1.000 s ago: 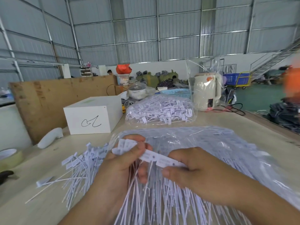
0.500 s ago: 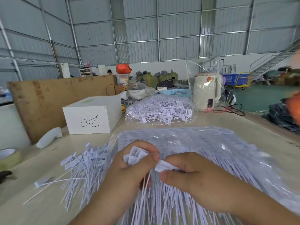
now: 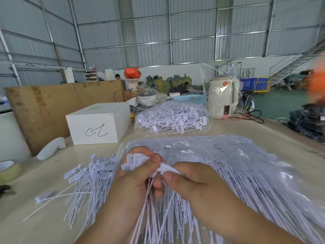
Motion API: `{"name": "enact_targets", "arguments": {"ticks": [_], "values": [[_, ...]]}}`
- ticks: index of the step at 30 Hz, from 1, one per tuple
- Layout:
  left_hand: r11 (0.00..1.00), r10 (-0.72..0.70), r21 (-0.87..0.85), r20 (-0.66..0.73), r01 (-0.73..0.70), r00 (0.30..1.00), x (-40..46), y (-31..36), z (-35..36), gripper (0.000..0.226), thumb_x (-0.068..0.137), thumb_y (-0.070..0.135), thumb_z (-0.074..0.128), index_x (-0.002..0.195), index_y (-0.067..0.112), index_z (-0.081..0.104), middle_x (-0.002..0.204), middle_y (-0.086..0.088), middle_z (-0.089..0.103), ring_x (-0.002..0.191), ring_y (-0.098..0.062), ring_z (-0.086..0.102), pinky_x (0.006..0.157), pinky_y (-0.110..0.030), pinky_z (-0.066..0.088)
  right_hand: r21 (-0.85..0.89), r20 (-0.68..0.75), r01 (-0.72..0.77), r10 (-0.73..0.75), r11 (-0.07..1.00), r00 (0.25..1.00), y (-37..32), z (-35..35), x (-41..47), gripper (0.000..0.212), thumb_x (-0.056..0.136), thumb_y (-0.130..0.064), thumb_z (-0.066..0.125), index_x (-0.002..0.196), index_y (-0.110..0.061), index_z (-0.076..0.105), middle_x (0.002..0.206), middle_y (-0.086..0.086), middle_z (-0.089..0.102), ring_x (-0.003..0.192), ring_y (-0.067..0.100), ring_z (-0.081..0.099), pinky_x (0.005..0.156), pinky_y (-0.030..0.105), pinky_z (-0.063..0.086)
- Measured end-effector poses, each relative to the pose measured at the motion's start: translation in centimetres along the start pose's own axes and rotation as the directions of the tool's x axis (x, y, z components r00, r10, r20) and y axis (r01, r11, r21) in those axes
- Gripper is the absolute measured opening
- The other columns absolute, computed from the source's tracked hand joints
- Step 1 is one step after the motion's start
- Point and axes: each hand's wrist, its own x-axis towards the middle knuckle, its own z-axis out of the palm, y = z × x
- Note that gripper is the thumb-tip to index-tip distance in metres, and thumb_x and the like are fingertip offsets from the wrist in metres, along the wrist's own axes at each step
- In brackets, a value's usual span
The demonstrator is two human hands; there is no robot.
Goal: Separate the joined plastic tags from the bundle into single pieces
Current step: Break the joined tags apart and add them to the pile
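Grip: left hand [image 3: 139, 175] and right hand [image 3: 191, 178] meet at centre, both closed on one small bundle of joined white plastic tags [image 3: 162, 169]. The left thumb and fingers pinch the flat label heads bunched above them; the right thumb and forefinger pinch the neighbouring head at the joint. The thin white tails hang down between the wrists.

Step in hand, judged: snapping one tag off the joined strip. Done well, both pinches sit right beside the joint, so the break falls between heads and not across a label; a short twist should part it more cleanly than a straight pull, and the tails want keeping clear of the pile underneath.

Beneath the hands: a large clear plastic bag of white tags [image 3: 246, 164], lying open on the pale tabletop [image 3: 44, 224].

Left of the hands: a loose heap of single white tags [image 3: 88, 180], apparently separated pieces.

Further back: a second, filled clear bag of tags [image 3: 171, 118]; a white cardboard box with a black scribble [image 3: 98, 124]; a cream electric kettle [image 3: 222, 97].
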Motion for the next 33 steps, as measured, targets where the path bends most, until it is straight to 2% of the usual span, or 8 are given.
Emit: {"name": "enact_targets", "arguments": {"ticks": [5,7,9,12,16,25,29,33], "values": [[0.995,0.039,-0.088,-0.026,-0.041,0.999,-0.4,0.1,0.5,0.017,0.069,0.006,0.065,0.062,0.022,0.061,0.057,-0.009,0.056,0.032,-0.016,0.043,0.034,-0.022,0.038,0.114,-0.16,0.053,-0.035,0.992,0.986,-0.6,1.8,-0.2,0.029,0.091,-0.04,0.051,0.069,-0.037,0.069,0.067,-0.016,0.068,0.064,0.0,0.058,0.062,0.01,0.041],[0.99,-0.011,-0.139,-0.051,0.004,0.999,-0.1,0.3,0.0,0.017,0.069,0.005,0.064,0.063,0.021,0.06,0.063,-0.006,0.06,0.035,-0.013,0.045,0.034,-0.021,0.04,0.218,-0.376,0.051,0.036,0.975,0.926,-0.3,1.3,0.1,0.037,0.097,-0.041,0.054,0.064,-0.028,0.064,0.052,-0.014,0.056,0.047,0.0,0.05,0.048,0.009,0.037],[0.983,-0.051,-0.178,-0.086,0.035,0.995,0.3,0.7,-0.7,0.017,0.069,0.004,0.062,0.067,0.02,0.058,0.066,-0.005,0.059,0.036,-0.011,0.044,0.034,-0.018,0.039,0.228,-0.488,0.076,0.046,0.971,0.872,0.0,-0.4,0.2,0.046,0.096,-0.042,0.052,0.059,-0.016,0.044,0.049,-0.005,0.035,0.043,0.012,0.033,0.044,0.02,0.03],[0.994,-0.048,-0.106,-0.077,0.04,0.996,0.6,0.8,-0.8,0.013,0.071,0.005,0.062,0.071,0.018,0.059,0.065,-0.007,0.058,0.036,-0.013,0.043,0.035,-0.019,0.038,0.217,-0.335,0.073,0.004,0.974,0.942,0.3,-1.4,0.2,0.05,0.09,-0.051,0.059,0.064,-0.012,0.043,0.052,0.0,0.034,0.049,0.017,0.032,0.05,0.027,0.028],[0.991,-0.028,0.131,0.05,0.021,0.998,-0.5,0.0,0.2,0.014,0.062,0.011,0.076,0.072,0.02,0.07,0.058,-0.018,0.061,0.034,-0.02,0.05,0.034,-0.023,0.041,0.1,0.015,0.055,-0.057,0.993,0.998,0.0,0.1,-0.1,0.017,0.087,-0.044,0.055,0.091,-0.03,0.047,0.061,-0.008,0.066,0.055,0.0,0.058,0.058,0.018,0.041],[0.988,-0.035,0.153,0.122,0.016,0.992,-0.9,-0.4,0.7,0.021,0.072,0.033,0.067,0.077,0.013,0.069,0.074,-0.028,0.066,0.041,-0.026,0.055,0.034,-0.026,0.042,-0.051,0.042,-0.069,0.072,0.996,0.997,-0.2,-0.7,-0.2,0.047,0.092,-0.038,0.062,0.125,-0.043,0.03,0.081,-0.007,0.073,0.078,0.004,0.069,0.084,0.028,0.049],[0.985,-0.022,0.171,0.116,0.002,0.993,-0.8,-1.0,0.5,0.017,0.071,0.028,0.067,0.077,0.012,0.068,0.074,-0.026,0.063,0.046,-0.027,0.052,0.034,-0.023,0.038,-0.043,0.08,-0.134,0.137,0.99,0.987,0.4,-0.8,0.0,0.055,0.089,-0.037,0.065,0.133,-0.039,0.032,0.09,-0.016,0.074,0.089,0.005,0.07,0.093,0.036,0.052],[0.984,-0.009,0.178,0.164,-0.021,0.986,-0.8,-1.1,0.5,0.009,0.065,0.011,0.07,0.073,0.017,0.07,0.065,-0.018,0.064,0.044,-0.024,0.053,0.033,-0.018,0.034,0.005,0.144,-0.071,0.07,0.997,0.987,0.3,-0.3,0.0,0.044,0.087,-0.039,0.061,0.125,-0.034,0.04,0.098,0.0,0.075,0.085,0.016,0.073,0.089,0.05,0.053]]}}
